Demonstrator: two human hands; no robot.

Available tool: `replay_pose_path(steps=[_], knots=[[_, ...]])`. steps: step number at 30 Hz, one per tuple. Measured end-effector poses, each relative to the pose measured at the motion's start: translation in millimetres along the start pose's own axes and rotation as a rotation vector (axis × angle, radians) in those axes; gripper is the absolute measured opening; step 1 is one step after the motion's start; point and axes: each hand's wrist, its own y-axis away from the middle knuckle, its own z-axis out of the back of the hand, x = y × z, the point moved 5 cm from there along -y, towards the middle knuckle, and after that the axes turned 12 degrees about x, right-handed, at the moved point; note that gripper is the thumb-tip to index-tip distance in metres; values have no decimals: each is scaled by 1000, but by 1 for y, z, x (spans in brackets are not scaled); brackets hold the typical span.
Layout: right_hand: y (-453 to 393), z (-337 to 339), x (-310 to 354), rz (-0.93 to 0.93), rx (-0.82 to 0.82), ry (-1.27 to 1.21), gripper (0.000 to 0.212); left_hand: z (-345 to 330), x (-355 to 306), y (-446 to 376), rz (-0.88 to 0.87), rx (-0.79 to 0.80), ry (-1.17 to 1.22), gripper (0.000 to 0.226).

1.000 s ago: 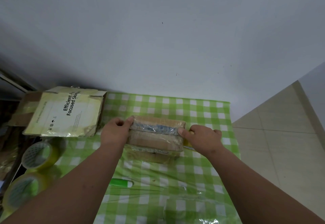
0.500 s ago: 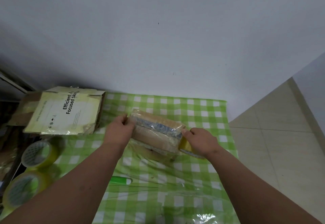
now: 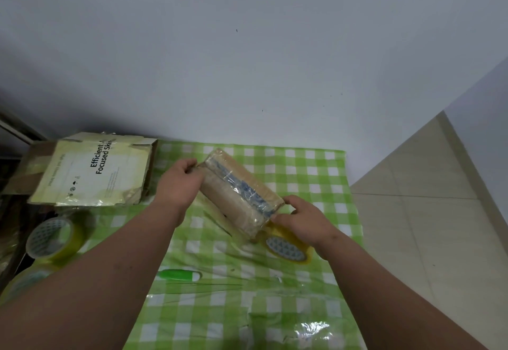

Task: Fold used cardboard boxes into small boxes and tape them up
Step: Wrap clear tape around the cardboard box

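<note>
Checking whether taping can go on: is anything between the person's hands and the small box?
Nothing visible. The left hand grips the far-left end of the small box and the right hand holds its near-right end, both directly on it. The tape roll lies under the right hand, beside the box, not between.

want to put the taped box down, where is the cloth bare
Bare cloth lies at the far right corner, beyond the right hand, and along the near edge past the green cutter. The left side is crowded: a flattened carton and tape rolls. Another roll sits under the box, which the left hand also holds.
</note>
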Motion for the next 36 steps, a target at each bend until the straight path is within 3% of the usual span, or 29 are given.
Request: replay_pose_path(steps=[4,7,10,12,16,18,20,22,24,28,31,36], knots=[[7,-1,0,11,-45,-36,31,-8,-27,-10,-96,55,1,47],[10,-14,3,-3,-60,-19,35,-17,-26,-20,-80,128,-16,62],[7,-36,-2,-39,-51,44,42,-25,-8,-14,-32,161,-254,90],[6,-48,-8,-52,-23,21,44,-30,0,-1,-63,98,-436,97],[6,-55,-16,-50,20,-116,42,-35,-4,33,-331,-115,-565,62],[5,-54,-18,-51,33,-149,38,-42,-2,45,-412,-143,-693,43],[5,-53,-19,-56,55,-199,34,-51,8,51,-412,-65,-811,61],[6,-51,-20,-53,80,-253,36,-58,21,51,-375,122,-863,95],[7,-49,-24,-52,94,-294,43,-62,31,47,-348,318,-864,110],[7,-47,-30,-20,120,-347,59,-58,25,40,-371,387,-862,109],[7,-49,-30,44,152,-324,52,-59,23,39,-346,452,-840,103],[10,-52,-36,112,182,-398,58,-57,27,41,-351,491,-869,81]])
